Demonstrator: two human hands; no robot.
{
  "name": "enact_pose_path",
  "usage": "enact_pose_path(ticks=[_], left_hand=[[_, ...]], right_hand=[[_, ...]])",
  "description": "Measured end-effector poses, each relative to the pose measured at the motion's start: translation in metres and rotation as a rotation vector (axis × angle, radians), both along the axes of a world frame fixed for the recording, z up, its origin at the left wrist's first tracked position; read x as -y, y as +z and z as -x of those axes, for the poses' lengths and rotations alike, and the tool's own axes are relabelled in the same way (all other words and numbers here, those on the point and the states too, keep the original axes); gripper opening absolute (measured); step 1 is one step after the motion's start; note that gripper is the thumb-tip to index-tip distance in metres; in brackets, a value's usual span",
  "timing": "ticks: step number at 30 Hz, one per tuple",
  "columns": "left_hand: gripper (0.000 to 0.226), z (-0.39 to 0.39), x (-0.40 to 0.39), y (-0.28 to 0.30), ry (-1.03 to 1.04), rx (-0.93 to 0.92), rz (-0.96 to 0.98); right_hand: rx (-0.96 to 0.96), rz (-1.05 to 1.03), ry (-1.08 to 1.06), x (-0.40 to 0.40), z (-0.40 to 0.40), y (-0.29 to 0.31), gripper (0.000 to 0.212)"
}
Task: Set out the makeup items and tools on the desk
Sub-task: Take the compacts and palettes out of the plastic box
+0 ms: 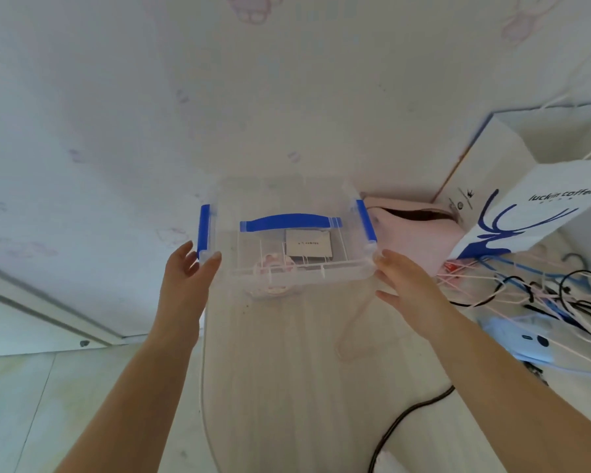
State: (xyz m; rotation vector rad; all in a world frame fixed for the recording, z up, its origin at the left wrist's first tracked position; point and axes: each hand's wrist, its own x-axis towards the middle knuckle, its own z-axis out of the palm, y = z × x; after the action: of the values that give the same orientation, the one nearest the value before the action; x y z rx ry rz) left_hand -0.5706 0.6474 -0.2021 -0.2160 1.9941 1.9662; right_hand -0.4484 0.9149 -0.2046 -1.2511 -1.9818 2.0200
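Home bedroom: cartoon wallpaper (253, 80), hangers (543, 291)

1. There is one view, from a wide-angle camera on the person's head.
2. It looks forward and down, over both forearms, at the desk (307, 370) and the wall behind it.
3. It sits close: the left hand (188, 268) and right hand (406, 285) reach to mid-frame, either side of the clear box (287, 233).
4. Wide-angle bending curves the desk's edge and the floor at lower left.
5. The paper bag (533, 213) stands at the right edge.
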Motion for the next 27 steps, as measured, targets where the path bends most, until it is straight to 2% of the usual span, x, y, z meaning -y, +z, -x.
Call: enact_pose_path(ticks=[2,5,7,13,18,20,24,27], left_hand=[[0.051,0.004,-0.003,-0.004,-0.034,0.047,-0.044],[0.015,0.004,-0.009,-0.008,-0.078,0.062,-0.065],[0.011,0.003,-0.01,-0.01,-0.058,0.056,-0.071],[0.009,0.006,-0.008,-0.003,-0.036,0.108,-0.107],[0.019,-0.003,-0.003,0.011,-0.076,0.091,-0.136],[0.026,-0.013,-0.001,0.019,-0.106,0.067,-0.133],[0.02,-0.039,-0.006,0.034,-0.217,0.03,-0.139],[0.026,-0.065,-0.022,0.042,-0.323,0.015,-0.144]], right_hand=[[-0.003,0.041,0.037,-0.003,0.008,-0.006,0.057],[-0.015,0.102,0.03,-0.005,0.013,-0.014,0.049],[-0.026,0.142,0.023,-0.003,0.014,-0.018,0.048],[-0.141,0.321,-0.06,0.0,0.01,-0.007,0.021],[-0.235,0.44,-0.151,0.013,-0.023,0.0,0.018],[-0.299,0.443,-0.161,0.019,-0.043,0.007,0.017],[-0.407,0.422,-0.243,0.027,-0.09,0.024,0.015],[-0.462,0.375,-0.324,0.032,-0.139,0.034,0.022]])
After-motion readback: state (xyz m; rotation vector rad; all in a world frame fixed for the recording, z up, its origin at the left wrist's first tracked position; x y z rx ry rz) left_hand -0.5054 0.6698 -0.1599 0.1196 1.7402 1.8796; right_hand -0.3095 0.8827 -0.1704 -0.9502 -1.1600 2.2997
